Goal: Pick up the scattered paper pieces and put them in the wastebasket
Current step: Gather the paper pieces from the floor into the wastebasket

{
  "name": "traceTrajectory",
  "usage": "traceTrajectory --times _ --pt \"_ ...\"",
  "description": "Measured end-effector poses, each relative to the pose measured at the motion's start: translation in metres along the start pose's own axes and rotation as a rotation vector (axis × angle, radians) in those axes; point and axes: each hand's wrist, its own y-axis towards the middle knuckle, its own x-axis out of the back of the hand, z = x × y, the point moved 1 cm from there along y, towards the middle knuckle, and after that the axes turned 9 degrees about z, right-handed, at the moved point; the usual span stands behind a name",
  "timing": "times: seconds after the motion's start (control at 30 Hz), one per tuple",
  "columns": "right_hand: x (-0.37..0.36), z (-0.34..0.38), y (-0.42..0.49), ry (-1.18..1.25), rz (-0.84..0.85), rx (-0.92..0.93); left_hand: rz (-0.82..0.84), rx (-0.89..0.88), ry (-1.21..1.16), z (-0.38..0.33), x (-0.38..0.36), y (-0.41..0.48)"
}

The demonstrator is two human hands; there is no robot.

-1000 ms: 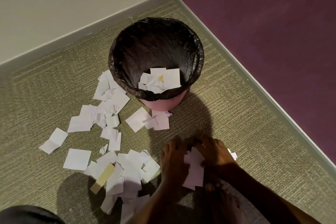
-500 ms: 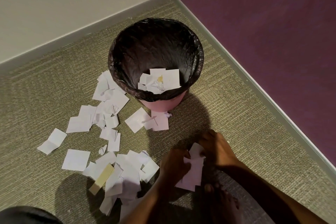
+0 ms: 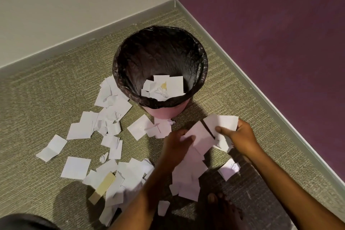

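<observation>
White paper pieces (image 3: pixel 197 136) are light, floppy; I'd pinch stacked edges. My left hand (image 3: pixel 176 146) and right hand (image 3: pixel 238 134) both clutch a bunch near the wastebasket (image 3: pixel 202 65).

The wastebasket (image 3: pixel 160 112) stands open-topped in the corner, nothing over its mouth. Bare carpet (image 3: pixel 233 87) lies to its right, up to the purple wall (image 3: pixel 270 33). To its left and in front, loose paper pieces (image 3: pixel 112 117) cover the floor. A bare foot (image 3: pixel 222 209) rests near the bottom edge, between the arms.
</observation>
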Motion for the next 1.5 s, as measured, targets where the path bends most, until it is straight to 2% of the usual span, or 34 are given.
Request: traceTrajectory --times 0.23,0.33,0.47,0.67,0.87,1.07,1.17,1.23,1.33,1.5 --pt "0.025 0.044 -0.021 0.328 -0.093 0.018 -0.090 -0.085 -0.177 -0.048 -0.015 -0.008" --pt "0.038 0.068 -0.033 0.414 -0.092 0.047 -0.085 -0.193 -0.220 -0.076 -0.018 -0.017" --pt "0.040 0.113 -0.050 0.408 -0.056 0.171 -0.060 -0.319 -0.224 -0.124 -0.010 -0.035" --pt "0.012 0.198 -0.060 0.422 0.040 0.323 -0.203 -0.462 -0.260 -0.187 0.042 -0.055" --pt "-0.043 0.262 -0.040 0.335 0.180 0.320 -0.313 -0.563 -0.371 -0.199 0.118 -0.046" --pt "-0.090 0.273 -0.004 0.159 0.240 0.196 -0.419 -0.307 -0.393 -0.172 0.160 -0.009" --pt "-0.101 0.270 0.008 0.121 0.247 0.166 -0.423 -0.213 -0.406 -0.162 0.170 0.001" --pt "-0.105 0.269 0.014 0.105 0.242 0.157 -0.390 -0.173 -0.501 -0.159 0.173 0.000" --pt "-0.109 0.268 0.020 0.065 0.252 0.154 -0.349 -0.182 -0.615 -0.153 0.177 -0.003" --pt "-0.104 0.262 0.022 0.062 0.242 0.189 -0.449 -0.307 -0.613 -0.143 0.176 -0.020"
